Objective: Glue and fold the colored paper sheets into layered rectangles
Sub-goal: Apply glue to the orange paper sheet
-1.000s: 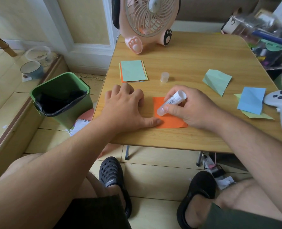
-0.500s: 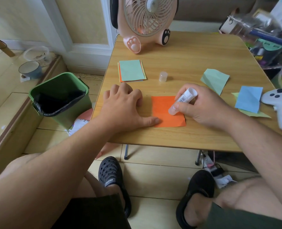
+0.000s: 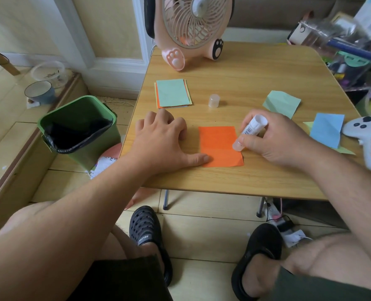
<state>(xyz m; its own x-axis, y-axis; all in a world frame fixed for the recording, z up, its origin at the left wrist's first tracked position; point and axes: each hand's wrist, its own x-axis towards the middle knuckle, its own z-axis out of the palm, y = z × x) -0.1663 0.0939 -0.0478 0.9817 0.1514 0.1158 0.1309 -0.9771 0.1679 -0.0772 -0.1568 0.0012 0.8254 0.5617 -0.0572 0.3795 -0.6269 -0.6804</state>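
Observation:
An orange paper sheet (image 3: 219, 145) lies flat near the front edge of the wooden table (image 3: 245, 83). My left hand (image 3: 162, 142) rests on the table with its thumb pressing the sheet's lower left corner. My right hand (image 3: 271, 140) grips a white glue stick (image 3: 250, 132), tilted, with its tip on the sheet's right edge. The stick's clear cap (image 3: 214, 101) stands behind the sheet. A stack of sheets (image 3: 172, 93) with a mint one on top lies at the back left. A folded mint paper (image 3: 282, 103) and a folded blue paper (image 3: 326, 129) lie to the right.
A pink fan (image 3: 193, 29) stands at the table's back edge. A white game controller (image 3: 369, 140) lies at the right edge beside a cluttered pile (image 3: 343, 40). A green bin (image 3: 78, 129) with a black liner stands on the floor to the left.
My right hand has slid the glue stick from the sheet's left part across to its right edge. The left hand keeps pressing the corner.

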